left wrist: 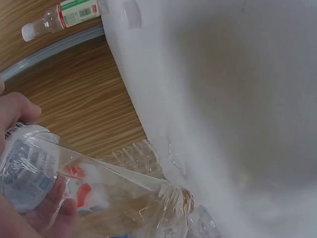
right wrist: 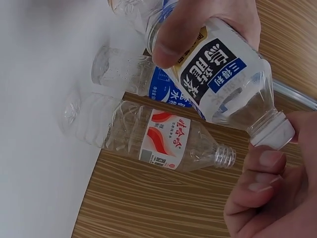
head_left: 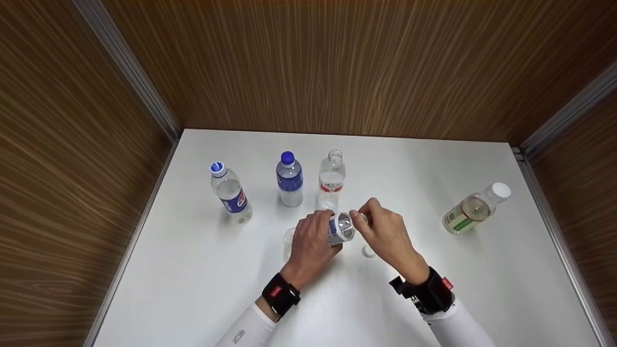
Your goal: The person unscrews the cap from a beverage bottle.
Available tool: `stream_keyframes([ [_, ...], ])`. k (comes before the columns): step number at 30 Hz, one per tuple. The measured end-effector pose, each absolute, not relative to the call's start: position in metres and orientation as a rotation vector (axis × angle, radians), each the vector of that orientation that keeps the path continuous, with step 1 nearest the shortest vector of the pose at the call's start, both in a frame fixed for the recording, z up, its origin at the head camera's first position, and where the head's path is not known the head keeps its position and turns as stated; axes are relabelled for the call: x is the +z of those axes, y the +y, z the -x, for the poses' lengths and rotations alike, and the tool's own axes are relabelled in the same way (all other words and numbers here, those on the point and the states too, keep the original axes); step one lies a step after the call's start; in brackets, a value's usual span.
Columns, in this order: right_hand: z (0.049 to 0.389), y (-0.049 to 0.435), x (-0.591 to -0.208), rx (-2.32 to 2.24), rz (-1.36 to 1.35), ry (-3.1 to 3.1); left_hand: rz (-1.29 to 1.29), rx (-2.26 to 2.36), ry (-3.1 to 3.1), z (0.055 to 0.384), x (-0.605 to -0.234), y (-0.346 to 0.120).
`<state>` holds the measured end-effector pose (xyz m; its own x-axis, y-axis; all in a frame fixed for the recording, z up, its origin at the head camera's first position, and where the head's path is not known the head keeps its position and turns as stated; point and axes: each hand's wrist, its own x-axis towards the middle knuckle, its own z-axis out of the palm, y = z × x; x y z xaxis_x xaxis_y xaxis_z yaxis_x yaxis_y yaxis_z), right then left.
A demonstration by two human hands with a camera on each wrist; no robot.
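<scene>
My left hand grips a clear plastic oolong tea bottle around its white label, and the bottle leans toward the right. Thumb and fingers of my right hand pinch the white cap at the bottle's neck. On the table just below the right hand lies a loose white cap. Behind the hands stands a clear bottle with a red and white label, its threaded mouth uncovered.
A blue-capped water bottle stands left of the uncapped one. Farther left is a Pepsi-labelled bottle with a blue and white cap. A white-capped bottle with a green label stands at the right. Wood-grain panels enclose the white table.
</scene>
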<state>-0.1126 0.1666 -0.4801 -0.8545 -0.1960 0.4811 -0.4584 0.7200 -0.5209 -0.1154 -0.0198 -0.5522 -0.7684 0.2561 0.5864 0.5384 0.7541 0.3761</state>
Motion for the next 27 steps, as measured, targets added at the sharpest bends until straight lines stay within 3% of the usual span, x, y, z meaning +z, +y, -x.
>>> stream_keyframes([
  [27,0.111,0.178,-0.476,0.887,-1.055,-2.390,0.857,-1.524,-2.778,0.118,-0.537,-0.039],
])
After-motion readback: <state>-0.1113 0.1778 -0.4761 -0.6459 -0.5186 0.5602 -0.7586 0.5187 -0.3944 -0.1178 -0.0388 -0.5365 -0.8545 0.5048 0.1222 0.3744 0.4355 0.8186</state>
